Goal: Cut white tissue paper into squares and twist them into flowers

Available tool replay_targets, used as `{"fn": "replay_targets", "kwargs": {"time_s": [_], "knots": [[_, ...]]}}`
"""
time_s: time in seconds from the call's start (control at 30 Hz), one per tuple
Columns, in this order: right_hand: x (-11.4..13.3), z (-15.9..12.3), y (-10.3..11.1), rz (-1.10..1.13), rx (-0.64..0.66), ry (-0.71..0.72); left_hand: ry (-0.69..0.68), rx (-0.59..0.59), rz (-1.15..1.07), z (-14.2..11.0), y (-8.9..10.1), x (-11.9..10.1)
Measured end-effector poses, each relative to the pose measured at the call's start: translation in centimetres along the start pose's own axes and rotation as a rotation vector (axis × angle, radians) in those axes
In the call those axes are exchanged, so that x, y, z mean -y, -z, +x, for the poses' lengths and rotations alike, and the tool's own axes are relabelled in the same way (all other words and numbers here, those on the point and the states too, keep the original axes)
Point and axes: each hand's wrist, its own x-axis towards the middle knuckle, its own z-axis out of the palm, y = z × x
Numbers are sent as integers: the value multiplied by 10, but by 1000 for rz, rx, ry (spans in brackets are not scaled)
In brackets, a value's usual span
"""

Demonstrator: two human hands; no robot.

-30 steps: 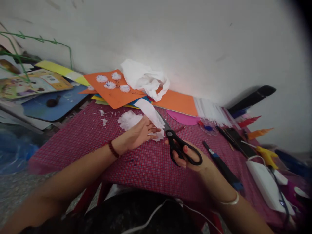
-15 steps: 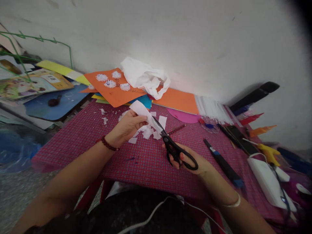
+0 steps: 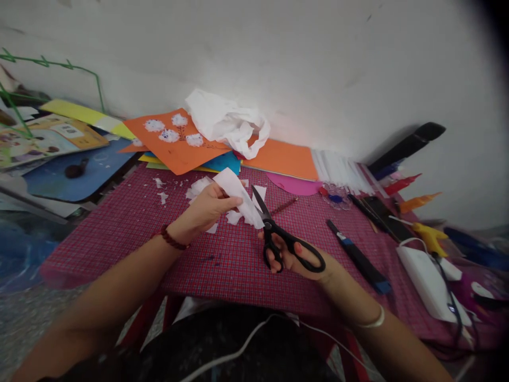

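Note:
My left hand (image 3: pixel 207 208) pinches a strip of white tissue paper (image 3: pixel 238 192) and holds it up over the red checked tablecloth (image 3: pixel 222 254). My right hand (image 3: pixel 296 257) has its fingers through the handles of black scissors (image 3: pixel 278 233). The blades are apart at the strip's lower end. Small white paper scraps (image 3: pixel 233 216) lie on the cloth under the strip. A bead bracelet circles my left wrist and a pale bangle my right.
Orange paper with white paper flowers (image 3: pixel 175 139) and a crumpled white bag (image 3: pixel 226 124) lie by the wall. A black-and-blue pen (image 3: pixel 358 259), a white power bank (image 3: pixel 423 281), glue tubes (image 3: pixel 417 202) and a yellow glue gun (image 3: pixel 427 236) fill the right side. Books (image 3: pixel 47 139) pile up at left.
My left hand lifted the tissue strip off the cloth. The scissors cut pieces from it, which dropped onto the cloth, and the blades have opened again at the strip's end.

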Motion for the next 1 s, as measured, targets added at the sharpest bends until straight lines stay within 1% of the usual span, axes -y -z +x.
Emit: {"fn": "replay_targets", "kwargs": {"time_s": [0.2,0.33,0.4,0.53,0.63,0.77,0.87,1.0], "knots": [[-4,2,-1,53,-14,-6,88,21,39,-4,-5,13],[-2,7,-7,93,-19,-18,108,60,45,-7,-8,18],[-1,9,-11,78,-31,-12,110,58,46,-8,-9,20],[-1,10,-15,-35,-93,72,157,33,54,-8,-10,22],[-2,9,-14,-119,-120,93,164,28,-17,-8,-12,18],[-2,7,-14,-134,-136,87,123,38,-235,-5,-13,10],[-2,6,-14,-103,-149,74,94,-18,-337,-1,-8,6],[-4,5,-13,-13,-159,76,90,-97,-333,4,-1,6]]}}
